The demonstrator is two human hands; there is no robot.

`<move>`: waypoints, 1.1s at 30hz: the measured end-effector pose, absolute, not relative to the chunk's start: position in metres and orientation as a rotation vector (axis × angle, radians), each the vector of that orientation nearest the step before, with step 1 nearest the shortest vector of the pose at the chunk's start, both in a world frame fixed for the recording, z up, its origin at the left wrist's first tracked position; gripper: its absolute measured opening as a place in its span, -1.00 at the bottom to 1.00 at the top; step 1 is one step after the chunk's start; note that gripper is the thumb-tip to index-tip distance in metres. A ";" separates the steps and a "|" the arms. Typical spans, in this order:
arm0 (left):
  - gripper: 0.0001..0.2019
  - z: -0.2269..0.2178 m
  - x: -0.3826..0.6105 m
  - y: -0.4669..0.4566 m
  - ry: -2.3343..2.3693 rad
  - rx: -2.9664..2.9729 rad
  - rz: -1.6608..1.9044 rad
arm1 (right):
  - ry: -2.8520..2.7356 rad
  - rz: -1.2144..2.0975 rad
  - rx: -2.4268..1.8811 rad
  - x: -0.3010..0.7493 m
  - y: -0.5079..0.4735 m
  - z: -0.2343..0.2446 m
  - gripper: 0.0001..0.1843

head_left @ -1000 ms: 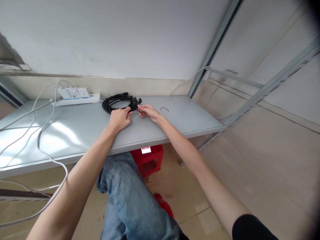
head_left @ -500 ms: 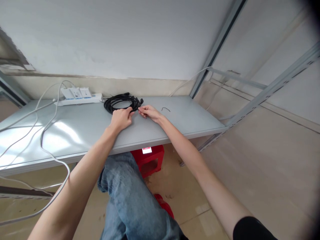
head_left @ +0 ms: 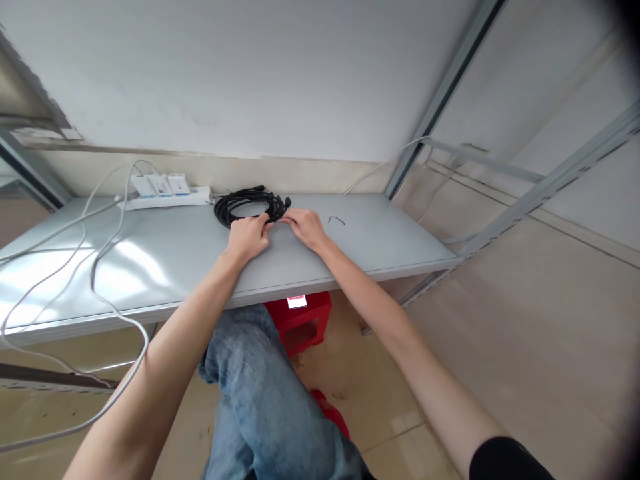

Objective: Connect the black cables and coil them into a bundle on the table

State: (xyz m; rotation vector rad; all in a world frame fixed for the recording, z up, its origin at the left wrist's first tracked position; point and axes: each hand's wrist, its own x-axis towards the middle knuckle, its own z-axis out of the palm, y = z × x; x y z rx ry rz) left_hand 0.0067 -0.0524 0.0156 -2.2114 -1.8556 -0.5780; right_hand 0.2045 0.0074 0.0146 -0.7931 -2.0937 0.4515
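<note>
A coiled black cable [head_left: 245, 202] lies on the grey metal shelf [head_left: 175, 253] near the back wall. My left hand [head_left: 249, 237] is closed on the near side of the coil. My right hand [head_left: 309, 227] rests just right of it, fingers pinched at the coil's right edge where the plug end sticks out; what they hold is hidden. A small black twist tie [head_left: 337, 219] lies on the shelf to the right of my right hand.
A white power strip [head_left: 165, 195] with white adapters sits at the back left, its white cords [head_left: 95, 267] trailing over the shelf's front edge. A red stool [head_left: 300, 320] stands below the shelf by my jeans-clad leg [head_left: 260, 400]. Metal rack uprights [head_left: 440, 93] rise at right.
My right hand has moved left, closer to the coil, until both hands meet at its right side. The view has shifted slightly.
</note>
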 end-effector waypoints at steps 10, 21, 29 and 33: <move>-0.61 0.018 0.006 -0.052 -1.840 -2.255 -0.588 | -1.653 1.571 -0.831 0.197 0.009 0.018 -0.42; -0.62 0.016 0.006 -0.052 -1.812 -2.260 -0.612 | -1.424 1.904 -0.843 0.201 0.006 0.026 -0.64; -0.59 0.017 0.006 -0.053 -1.843 -2.250 -0.618 | -1.512 1.632 -0.867 0.199 0.005 0.022 -0.46; -0.59 0.017 0.007 -0.053 -1.843 -2.251 -0.616 | -1.571 1.800 -0.898 0.201 0.002 0.026 -0.40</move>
